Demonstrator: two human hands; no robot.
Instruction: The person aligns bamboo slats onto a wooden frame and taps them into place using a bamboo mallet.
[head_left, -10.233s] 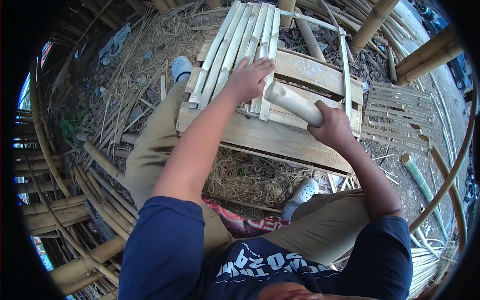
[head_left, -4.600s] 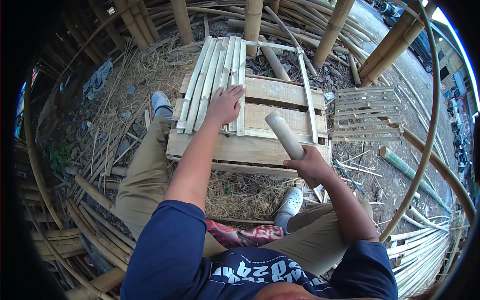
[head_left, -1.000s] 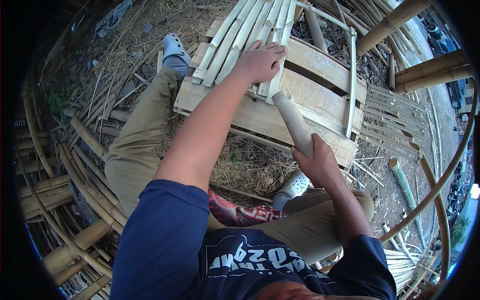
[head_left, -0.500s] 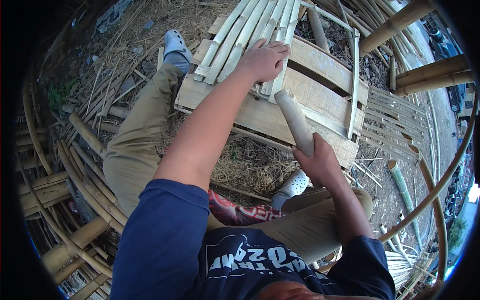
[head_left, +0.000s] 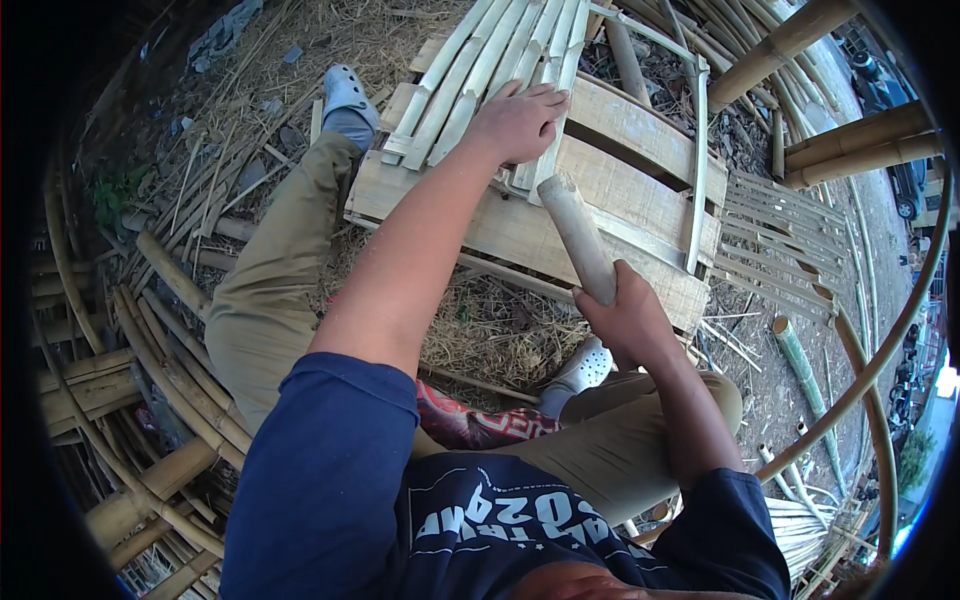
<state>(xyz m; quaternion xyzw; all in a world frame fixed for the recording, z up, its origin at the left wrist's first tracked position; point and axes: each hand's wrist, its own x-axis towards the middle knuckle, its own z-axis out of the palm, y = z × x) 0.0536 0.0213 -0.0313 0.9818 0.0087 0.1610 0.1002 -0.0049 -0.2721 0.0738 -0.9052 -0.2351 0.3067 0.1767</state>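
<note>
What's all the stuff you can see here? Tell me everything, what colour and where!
Plank table: one, light brown, upper centre
Bamboo strips: several, cream, on the table's left
Thick stick: one, pale, right of centre
Slatted panel: one, pale, right of the table
Green pole: one, greenish, ground at right
Bamboo posts: several, tan, upper right
Bamboo poles: many, tan, lower left
Straw: uncountable, tan, ground
Crumpled cloth: one, blue-grey, upper left
Vehicle: one or more, dark, far right
Shoes: two, light grey, ground
Trousers: one pair, khaki, on the legs
T-shirt: one, navy, bottom
Left hand: one, bare, on the strips
Right hand: one, bare, gripping the stick
</note>
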